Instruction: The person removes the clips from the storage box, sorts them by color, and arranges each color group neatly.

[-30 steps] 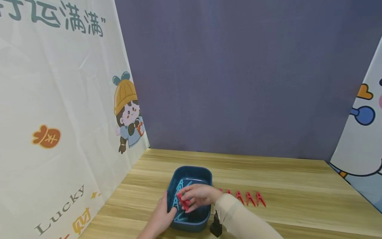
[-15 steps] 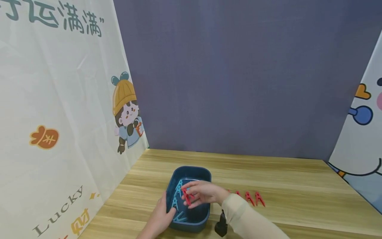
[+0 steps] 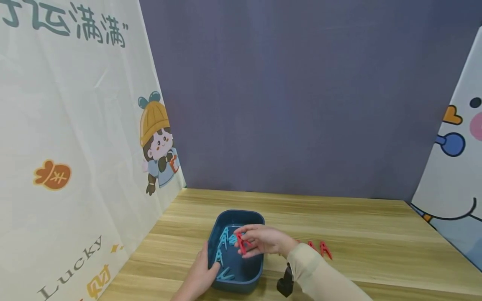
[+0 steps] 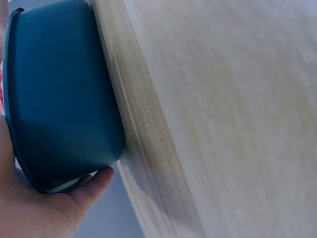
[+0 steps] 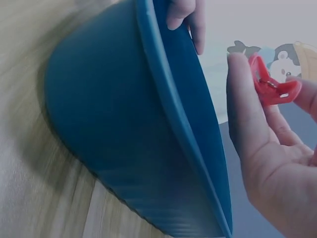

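Note:
A dark blue plastic box (image 3: 242, 269) holds several light blue clothespins (image 3: 219, 256). My left hand (image 3: 199, 274) grips the box's left side, with the thumb over the rim; in the left wrist view, fingers of the left hand (image 4: 44, 210) hold the outer wall. Above the box's right part, my right hand (image 3: 267, 240) pinches a red clothespin (image 3: 241, 243) between thumb and fingertips. The right wrist view shows this red clothespin (image 5: 270, 89) held clear of the rim, its prongs spread in a V.
Several red clothespins (image 3: 325, 250) lie in a row on the wooden table (image 3: 361, 234), partly hidden by my right forearm. A black device (image 3: 285, 283) sits at my right wrist. A printed white sheet (image 3: 94, 138) borders the left side, and a grey-blue panel (image 3: 278, 104) stands behind.
My right hand has drawn back to the right across the box, slightly upward, still pinching the red clothespin, which shows more upright. My left hand keeps its hold on the box.

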`<action>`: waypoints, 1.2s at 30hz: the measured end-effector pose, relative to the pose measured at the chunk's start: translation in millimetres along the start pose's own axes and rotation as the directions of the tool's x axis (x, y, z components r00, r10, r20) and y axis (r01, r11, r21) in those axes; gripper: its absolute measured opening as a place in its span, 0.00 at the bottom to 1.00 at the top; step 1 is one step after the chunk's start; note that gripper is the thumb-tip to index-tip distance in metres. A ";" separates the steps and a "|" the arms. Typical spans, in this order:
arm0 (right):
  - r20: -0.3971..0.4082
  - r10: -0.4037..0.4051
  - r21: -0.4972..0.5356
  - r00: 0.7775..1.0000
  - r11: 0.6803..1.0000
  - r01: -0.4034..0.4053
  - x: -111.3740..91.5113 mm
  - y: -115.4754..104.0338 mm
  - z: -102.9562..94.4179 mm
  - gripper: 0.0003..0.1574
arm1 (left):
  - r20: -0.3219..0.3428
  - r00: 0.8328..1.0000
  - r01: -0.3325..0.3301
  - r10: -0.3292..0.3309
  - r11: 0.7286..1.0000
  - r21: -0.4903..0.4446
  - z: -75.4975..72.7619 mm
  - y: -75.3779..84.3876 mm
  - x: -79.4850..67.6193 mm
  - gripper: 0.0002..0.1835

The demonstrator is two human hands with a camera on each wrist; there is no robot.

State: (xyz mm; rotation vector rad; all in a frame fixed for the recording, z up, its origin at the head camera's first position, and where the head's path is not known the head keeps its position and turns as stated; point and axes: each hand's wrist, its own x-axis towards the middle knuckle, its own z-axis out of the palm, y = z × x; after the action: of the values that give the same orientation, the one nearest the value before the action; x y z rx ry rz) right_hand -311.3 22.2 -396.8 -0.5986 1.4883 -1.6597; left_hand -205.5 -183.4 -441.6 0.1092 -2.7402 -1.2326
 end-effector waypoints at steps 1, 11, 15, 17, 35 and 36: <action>-0.007 -0.003 0.001 1.000 1.000 0.003 -1.0 -0.3 -0.8 0.25 | 0.001 1.000 -0.002 0.002 1.000 -0.001 0.2 -0.3 -0.2 0.39; -0.027 -0.027 0.009 0.999 1.000 0.027 -12.9 -3.5 -13.1 0.25 | 0.018 1.000 0.010 -0.010 1.000 -0.017 -0.2 -0.8 0.1 0.39; -0.030 -0.035 0.022 0.999 0.999 0.036 -16.9 -3.6 -18.8 0.25 | 0.026 1.000 0.012 -0.012 1.000 -0.020 -0.3 -1.1 0.8 0.39; -0.037 -0.040 0.026 0.999 0.999 0.041 -19.2 -3.7 -21.2 0.25 | 0.028 0.999 0.017 -0.016 1.000 -0.024 0.1 -1.3 0.8 0.39; -0.123 -0.100 0.016 0.987 0.995 0.103 -40.2 -5.5 -46.2 0.26 | 0.041 0.999 0.029 -0.028 0.999 -0.031 -0.5 -1.3 2.3 0.40; -0.123 -0.106 0.015 0.987 0.994 0.109 -41.8 -6.0 -47.4 0.25 | 0.040 0.999 0.031 -0.030 0.999 -0.030 -0.5 -1.1 2.4 0.40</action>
State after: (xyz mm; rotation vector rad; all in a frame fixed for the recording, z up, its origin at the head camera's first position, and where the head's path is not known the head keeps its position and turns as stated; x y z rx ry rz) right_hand -326.8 83.6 -393.2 -0.5832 1.5457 -1.8220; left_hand -207.8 -184.7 -441.8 0.1254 -2.7616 -1.2982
